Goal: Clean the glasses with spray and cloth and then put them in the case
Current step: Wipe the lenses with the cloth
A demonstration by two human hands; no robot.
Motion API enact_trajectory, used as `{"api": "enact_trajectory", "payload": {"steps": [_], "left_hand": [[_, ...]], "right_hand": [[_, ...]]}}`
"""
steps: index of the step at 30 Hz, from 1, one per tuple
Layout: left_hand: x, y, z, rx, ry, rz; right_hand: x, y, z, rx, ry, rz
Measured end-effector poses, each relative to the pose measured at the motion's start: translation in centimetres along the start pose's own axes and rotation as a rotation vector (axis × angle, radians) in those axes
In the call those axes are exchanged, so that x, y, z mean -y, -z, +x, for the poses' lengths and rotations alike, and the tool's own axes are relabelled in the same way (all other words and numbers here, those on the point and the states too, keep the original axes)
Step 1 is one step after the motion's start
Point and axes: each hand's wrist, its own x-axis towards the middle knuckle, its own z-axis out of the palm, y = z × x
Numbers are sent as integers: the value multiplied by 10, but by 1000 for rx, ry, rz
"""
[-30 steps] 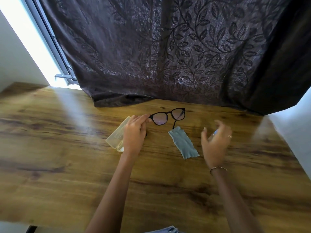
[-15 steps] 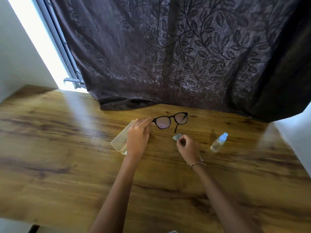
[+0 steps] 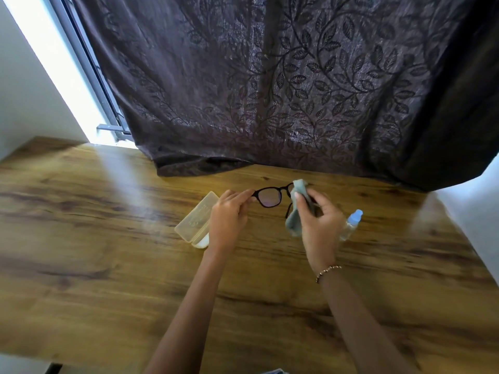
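Left hand [image 3: 228, 214] pinches black-framed glasses [image 3: 268, 197] at one end, long axis running rightward. Right hand [image 3: 321, 225] grips grey-blue cloth [image 3: 294, 222] over the other lens.

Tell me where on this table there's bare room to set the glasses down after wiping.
Bare wood on the table lies left of the case and all along the near edge. A smaller patch sits right of the spray bottle. Crowded: the middle, where case, left hand, glasses, cloth, right hand and spray bottle cluster below the curtain.
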Motion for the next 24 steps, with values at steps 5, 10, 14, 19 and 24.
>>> {"api": "enact_trajectory", "payload": {"steps": [5, 10, 14, 19, 24], "left_hand": [[-2, 2, 0, -1, 3, 3], [-1, 3, 0, -19, 50, -31], [-5, 0, -1, 24, 12, -34], [-3, 5, 3, -32, 62, -17], [-9, 1, 1, 18, 18, -29]], "right_hand": [[-15, -15, 5, 257, 523, -475], [-28, -16, -14, 294, 716, -700], [-26, -28, -16, 378, 770, -785], [-25, -24, -9, 303, 591, -787], [-21, -26, -23, 397, 738, -784]]}}
